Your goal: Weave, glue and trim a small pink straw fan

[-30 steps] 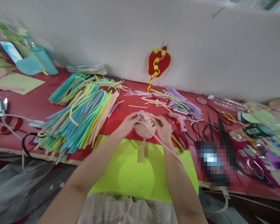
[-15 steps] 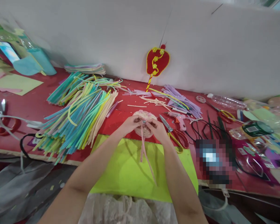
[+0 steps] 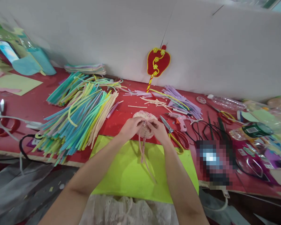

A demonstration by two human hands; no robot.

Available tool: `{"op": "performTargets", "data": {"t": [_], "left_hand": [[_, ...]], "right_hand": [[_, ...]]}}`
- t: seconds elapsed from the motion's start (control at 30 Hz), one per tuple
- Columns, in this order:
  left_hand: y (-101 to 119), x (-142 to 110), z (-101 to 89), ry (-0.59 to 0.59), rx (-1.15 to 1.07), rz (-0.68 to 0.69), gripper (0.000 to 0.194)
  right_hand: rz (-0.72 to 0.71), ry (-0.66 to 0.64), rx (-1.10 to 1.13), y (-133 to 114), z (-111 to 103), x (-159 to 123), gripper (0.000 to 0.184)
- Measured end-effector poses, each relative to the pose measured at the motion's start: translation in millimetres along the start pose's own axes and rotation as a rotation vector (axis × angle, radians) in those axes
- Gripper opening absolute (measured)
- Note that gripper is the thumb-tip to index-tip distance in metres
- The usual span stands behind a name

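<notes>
Pink strand point(image 3: 150, 171) is dangling over the pale disc point(image 3: 148, 132); left hand point(image 3: 132, 126) and right hand point(image 3: 159, 129) are pinching its upper end, grips nearly meeting, presumably for fine control.

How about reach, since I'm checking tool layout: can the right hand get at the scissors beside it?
Probably yes: the scissors lie just beside the right hand with nothing visible on top, though it is occupied over the round fan.

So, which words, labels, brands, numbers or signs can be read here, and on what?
No text can be read.
Green bottle label: printing too small.
Magenta packet at right: white patches, too blurred.
Phone at far left: lit screen, nothing legible.
</notes>
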State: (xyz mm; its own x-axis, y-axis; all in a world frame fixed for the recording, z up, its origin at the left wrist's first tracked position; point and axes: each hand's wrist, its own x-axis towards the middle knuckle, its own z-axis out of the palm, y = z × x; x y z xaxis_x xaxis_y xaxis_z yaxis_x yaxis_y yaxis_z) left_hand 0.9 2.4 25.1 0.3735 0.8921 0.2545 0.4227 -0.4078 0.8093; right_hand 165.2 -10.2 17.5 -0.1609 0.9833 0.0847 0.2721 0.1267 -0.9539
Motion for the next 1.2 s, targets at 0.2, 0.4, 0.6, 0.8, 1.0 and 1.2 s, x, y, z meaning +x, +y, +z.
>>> {"op": "performTargets", "data": {"t": [0.2,0.4,0.6,0.8,1.0,1.2], "left_hand": [[0.7,-0.9,-2.6,-0.004,0.032,0.026,0.023],[0.7,-0.7,-2.5,-0.019,0.062,0.049,0.021],[1.9,-0.1,1.0,0.022,-0.011,-0.025,0.022],[0.2,1.1,2.3,0.036,-0.138,-0.097,0.015],[-1.2,2.2,-0.7,0.015,-0.156,-0.087,0.016],[2.7,0.4,-1.2,0.022,-0.132,-0.058,0.015]], "right_hand": [[0.004,-0.035,0.041,-0.3,0.4,-0.1,0.026],[0.040,-0.087,0.051,-4.3,0.4,-2.5,0.028],[-0.024,-0.008,0.013,-1.8,-1.8,-0.9,0.026],[-0.040,0.060,0.004,-2.4,-3.7,0.6,0.028],[-0.033,0.034,-0.014,-8.3,-6.5,-1.5,0.027],[0.010,-0.062,0.017,-4.5,-12.8,-2.7,0.022]]}}
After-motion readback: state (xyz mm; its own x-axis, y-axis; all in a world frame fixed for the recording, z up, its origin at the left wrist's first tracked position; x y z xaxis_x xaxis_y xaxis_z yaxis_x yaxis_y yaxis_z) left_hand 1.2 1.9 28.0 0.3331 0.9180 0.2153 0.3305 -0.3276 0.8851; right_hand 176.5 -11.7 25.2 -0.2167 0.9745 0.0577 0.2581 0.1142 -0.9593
